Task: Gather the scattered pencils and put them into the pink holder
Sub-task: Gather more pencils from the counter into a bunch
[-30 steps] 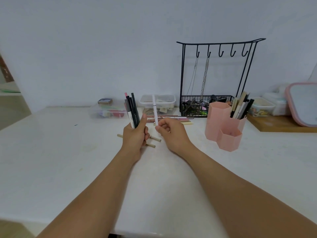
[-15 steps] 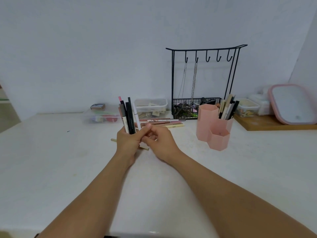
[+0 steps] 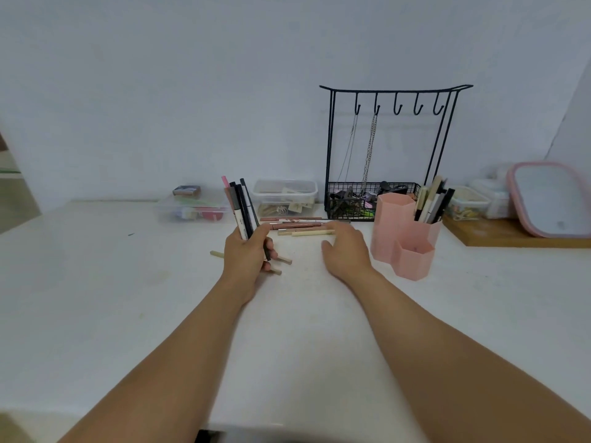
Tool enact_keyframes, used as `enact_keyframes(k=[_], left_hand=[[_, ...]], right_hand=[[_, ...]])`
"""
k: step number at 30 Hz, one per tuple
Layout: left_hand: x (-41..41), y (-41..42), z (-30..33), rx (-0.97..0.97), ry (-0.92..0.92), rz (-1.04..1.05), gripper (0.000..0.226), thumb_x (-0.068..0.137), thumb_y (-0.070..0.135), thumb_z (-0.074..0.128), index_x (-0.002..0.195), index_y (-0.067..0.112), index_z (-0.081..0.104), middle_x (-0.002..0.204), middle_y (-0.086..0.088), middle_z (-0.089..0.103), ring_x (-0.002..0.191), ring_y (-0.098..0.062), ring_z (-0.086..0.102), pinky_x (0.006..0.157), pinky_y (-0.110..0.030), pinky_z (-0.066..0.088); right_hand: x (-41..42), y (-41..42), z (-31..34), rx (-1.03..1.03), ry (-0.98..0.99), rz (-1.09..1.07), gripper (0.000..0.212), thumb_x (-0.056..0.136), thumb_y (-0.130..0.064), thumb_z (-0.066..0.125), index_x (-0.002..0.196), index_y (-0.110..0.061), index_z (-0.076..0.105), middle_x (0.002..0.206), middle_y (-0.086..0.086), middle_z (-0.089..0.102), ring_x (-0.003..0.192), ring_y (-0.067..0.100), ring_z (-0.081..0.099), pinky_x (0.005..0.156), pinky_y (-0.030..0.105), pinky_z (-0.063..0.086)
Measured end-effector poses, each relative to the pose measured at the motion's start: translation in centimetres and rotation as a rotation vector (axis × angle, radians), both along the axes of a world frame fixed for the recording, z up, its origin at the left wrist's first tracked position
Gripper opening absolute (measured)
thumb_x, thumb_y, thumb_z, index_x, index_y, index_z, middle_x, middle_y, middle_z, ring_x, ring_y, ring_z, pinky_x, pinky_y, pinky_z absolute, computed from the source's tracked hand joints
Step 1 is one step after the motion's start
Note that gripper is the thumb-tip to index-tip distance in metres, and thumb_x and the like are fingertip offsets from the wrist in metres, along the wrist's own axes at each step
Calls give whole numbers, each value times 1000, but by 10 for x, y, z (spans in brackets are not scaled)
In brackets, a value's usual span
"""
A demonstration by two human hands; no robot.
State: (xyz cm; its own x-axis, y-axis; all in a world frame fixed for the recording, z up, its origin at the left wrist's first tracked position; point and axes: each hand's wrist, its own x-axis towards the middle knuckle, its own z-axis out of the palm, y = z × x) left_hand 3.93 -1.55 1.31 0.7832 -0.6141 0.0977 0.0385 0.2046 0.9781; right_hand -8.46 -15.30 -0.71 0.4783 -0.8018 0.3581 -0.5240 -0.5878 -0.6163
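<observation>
The left hand [image 3: 248, 255] holds a bundle of pencils [image 3: 241, 207] upright in a closed grip above the white bench [image 3: 96, 282]; the right hand [image 3: 347, 247] is spread, empty, over loose pencils [image 3: 303, 226] lying on the bench; just to its right stands the pink holder [image 3: 404, 235], pencils upright in its back compartment; behind it, a black wire rack [image 3: 383, 148]

Pink holder [image 3: 403, 238]; black wire rack [image 3: 383, 148]; white table [image 3: 128, 298]; beige pencils [image 3: 311, 232].
</observation>
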Motion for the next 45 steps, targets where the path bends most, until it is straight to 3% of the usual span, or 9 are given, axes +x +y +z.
enact_keyframes(k=[7, 16, 21, 28, 31, 34, 38, 41, 45], left_hand=[[0, 3, -3, 15, 4, -14, 19, 95, 25, 66, 85, 18, 52, 56, 2, 51, 45, -12, 44, 43, -23, 31], [1, 0, -2, -5, 55, -1, 29, 91, 29, 75, 78, 20, 50, 57, 2, 45, 46, -11, 37, 42, -20, 30], [2, 3, 0, -8, 103, 32, 36, 88, 35, 78, 73, 21, 48, 54, 6, 44, 45, -10, 37, 43, -21, 31], [-2, 5, 3, 13, 54, 6, 31, 90, 42, 73, 80, 18, 58, 56, 2, 53, 45, -11, 45, 41, -22, 33], [-4, 5, 5, -6, 64, 21, 34, 89, 40, 75, 76, 19, 53, 55, 3, 47, 43, -10, 41, 40, -20, 33], [-6, 7, 6, -21, 70, 36, 36, 84, 41, 80, 76, 19, 54, 54, 4, 45, 43, -9, 39, 40, -19, 34], [-12, 10, 9, -71, 61, -33, 27, 87, 31, 79, 77, 15, 59, 47, 8, 51, 37, -6, 46, 37, -16, 38], [-13, 12, 12, -98, 98, -44, 27, 83, 32, 82, 81, 11, 65, 56, 0, 64, 44, -12, 60, 41, -21, 47], [-11, 9, 9, -43, 30, -45, 22, 86, 24, 80, 74, 16, 62, 51, 5, 60, 41, -8, 55, 40, -15, 40]], right_hand=[[8, -15, -1, -54, 313, -6, 40, 101, -22, 43, 139, -9, 44, 144, 11, 43, 126, 37, 38, 100, 40, 40], [8, -23, -3, -170, 223, -91, 14, 94, -8, 50, 96, -9, 63, 107, 13, 61, 103, 33, 55, 76, 32, 45], [11, -26, -1, -198, 273, -132, 24, 85, 6, 53, 69, -13, 56, 77, 8, 56, 85, 31, 58, 61, 27, 37], [5, -16, 3, -234, 321, -48, 22, 89, 1, 53, 92, -13, 69, 96, 6, 66, 86, 26, 61, 65, 29, 44], [7, 0, 12, -73, -7, 39, 10, 96, -11, 57, 95, -15, 66, 92, -2, 62, 80, 16, 57, 67, 31, 46], [14, 27, 25, 356, -481, 248, 7, 96, -15, 61, 97, -15, 68, 80, -8, 59, 70, 5, 51, 68, 22, 40], [30, 61, 25, 833, -660, 546, 14, 99, -12, 57, 106, -7, 68, 72, -6, 57, 61, 6, 45, 56, 20, 41], [38, 68, 20, 815, -681, 591, 22, 98, -5, 57, 115, 5, 65, 74, 2, 61, 58, 8, 50, 55, 19, 46], [34, 66, 16, 708, -712, 583, 12, 90, 4, 64, 93, -4, 72, 74, 9, 66, 62, 12, 59, 64, 21, 53]])
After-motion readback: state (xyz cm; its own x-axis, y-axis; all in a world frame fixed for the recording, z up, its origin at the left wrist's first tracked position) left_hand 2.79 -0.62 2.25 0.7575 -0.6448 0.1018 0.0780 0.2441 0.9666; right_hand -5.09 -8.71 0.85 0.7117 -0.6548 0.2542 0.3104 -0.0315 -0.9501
